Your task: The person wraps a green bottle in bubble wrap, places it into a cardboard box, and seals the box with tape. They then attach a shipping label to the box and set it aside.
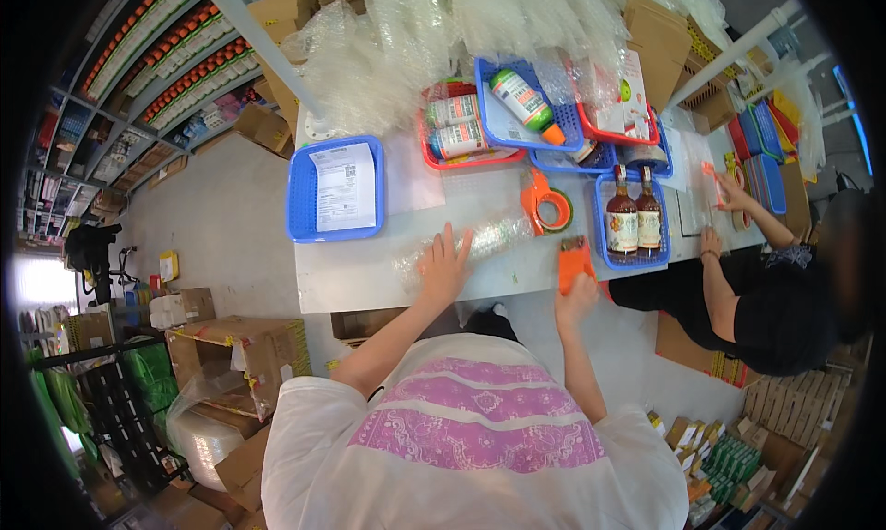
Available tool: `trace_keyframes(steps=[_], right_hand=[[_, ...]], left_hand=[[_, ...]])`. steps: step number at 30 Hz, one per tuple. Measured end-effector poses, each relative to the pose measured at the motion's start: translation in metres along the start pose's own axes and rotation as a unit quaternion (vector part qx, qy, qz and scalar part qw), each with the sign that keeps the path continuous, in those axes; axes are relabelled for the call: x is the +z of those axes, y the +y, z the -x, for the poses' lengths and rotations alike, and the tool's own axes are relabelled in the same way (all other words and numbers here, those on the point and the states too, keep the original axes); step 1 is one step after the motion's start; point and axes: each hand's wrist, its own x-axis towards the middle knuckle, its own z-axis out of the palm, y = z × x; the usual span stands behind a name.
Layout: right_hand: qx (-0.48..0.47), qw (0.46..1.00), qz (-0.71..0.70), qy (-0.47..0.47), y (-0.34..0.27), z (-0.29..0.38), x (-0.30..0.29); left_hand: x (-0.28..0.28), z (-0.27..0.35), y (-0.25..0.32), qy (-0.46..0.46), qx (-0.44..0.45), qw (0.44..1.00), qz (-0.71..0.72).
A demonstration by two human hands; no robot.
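A roll of bubble wrap around something greenish (488, 239) lies slantwise on the white table (346, 281). My left hand (444, 263) rests on its left part with the fingers spread. In my right hand (578, 296) is an orange tape dispenser (574, 261), held near the table's front edge. A second orange tape dispenser (547, 203) with a roll of tape lies just beyond the wrapped roll's right end. Right of my right hand, a blue basket (607, 256) holds two bottles with brown-red contents (621, 218). Left of the wrap stands a blue basket (300, 204) with a printed paper (346, 187) in it.
Red and blue baskets (495, 142) with bottles crowd the table's back, under heaped bubble wrap (387, 59). A metal post (259, 42) rises at the back left. A co-worker (775, 308) works at the right end. Cardboard boxes (235, 329) stand on the floor at left.
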Motion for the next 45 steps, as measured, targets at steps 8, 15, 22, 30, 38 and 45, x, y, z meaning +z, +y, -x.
trace_keyframes(steps=[8, 15, 22, 30, 38, 45], right_hand=[[-0.186, 0.941, -0.276, -0.057, -0.136, -0.012, -0.111], [-0.194, 0.948, -0.162, -0.192, -0.105, 0.029, -0.102], [-0.148, 0.943, -0.136, -0.266, -0.121, 0.008, -0.071], [0.000, 0.920, -0.305, -0.247, -0.011, -0.017, -0.020], [-0.121, 0.990, 0.068, -0.005, 0.014, 0.017, 0.044], [-0.262, 0.838, -0.475, -0.065, -0.149, -0.011, -0.030]], left_hand=[[-0.014, -0.004, 0.003, -0.009, -0.096, 0.985, 0.143], [-0.009, -0.015, -0.014, -0.006, -0.011, 0.997, 0.081], [-0.012, -0.028, -0.023, -0.104, -0.019, 0.990, 0.091], [-0.002, -0.040, -0.026, -0.096, -0.069, 0.991, 0.067], [-0.003, -0.069, -0.001, -0.071, -0.061, 0.959, 0.269], [-0.031, -0.013, -0.010, 0.299, 0.021, 0.856, 0.421]])
